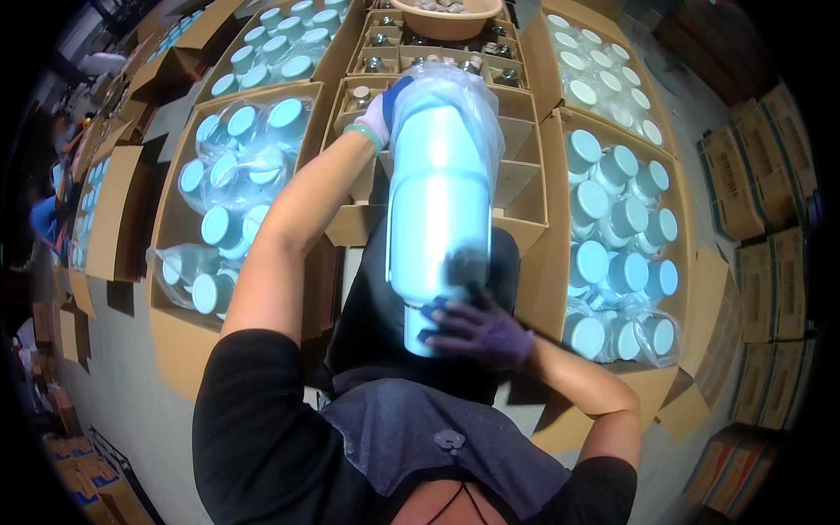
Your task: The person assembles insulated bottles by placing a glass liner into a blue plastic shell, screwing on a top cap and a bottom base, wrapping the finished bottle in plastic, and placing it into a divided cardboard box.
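Observation:
A large light-blue tumbler [442, 219] lies lengthwise in front of me over my lap, its narrow base [420, 328] toward me. A clear plastic bag [486, 122] is bunched around its far end. My left hand [382, 114], in a white and blue glove, grips that far end from the left side, its fingers partly hidden. Beside the narrow base, my right hand [479, 332] in a dark purple glove has its fingers stretched out against the tumbler. A blurred dark shape by these fingers cannot be made out.
A divided carton [516, 223] stands beyond my knees, with a bowl [451, 22] farther back. Open cartons of light-blue-lidded tumblers flank me left [157, 289] and right [687, 219]. Stacked closed cartons [770, 254] line the far right. Another person [44, 214] is at far left.

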A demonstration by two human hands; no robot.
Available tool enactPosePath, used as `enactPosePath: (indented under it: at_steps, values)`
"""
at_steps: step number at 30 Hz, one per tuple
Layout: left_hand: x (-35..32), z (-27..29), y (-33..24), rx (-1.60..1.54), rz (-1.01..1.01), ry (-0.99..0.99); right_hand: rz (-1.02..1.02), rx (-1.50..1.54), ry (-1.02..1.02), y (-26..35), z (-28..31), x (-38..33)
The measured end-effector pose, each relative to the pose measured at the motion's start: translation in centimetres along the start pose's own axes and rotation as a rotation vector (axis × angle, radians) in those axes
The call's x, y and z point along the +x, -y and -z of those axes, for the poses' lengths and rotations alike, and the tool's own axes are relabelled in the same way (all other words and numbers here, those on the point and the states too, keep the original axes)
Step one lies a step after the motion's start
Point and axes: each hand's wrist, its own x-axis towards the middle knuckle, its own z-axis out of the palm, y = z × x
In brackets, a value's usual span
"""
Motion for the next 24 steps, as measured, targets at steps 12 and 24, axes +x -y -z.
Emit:
enactPosePath:
  at_steps: [12,24]
  values:
    - [-3.6,-3.9,-0.1,-0.066,-0.263,-0.189,-0.379,1.208,-0.502,-22.8,2.4,6.4]
    - [-7.0,0.2,2.6,0.232,-0.127,-0.485,-0.072,-0.277,0.377,-8.1,-4.0,3.1]
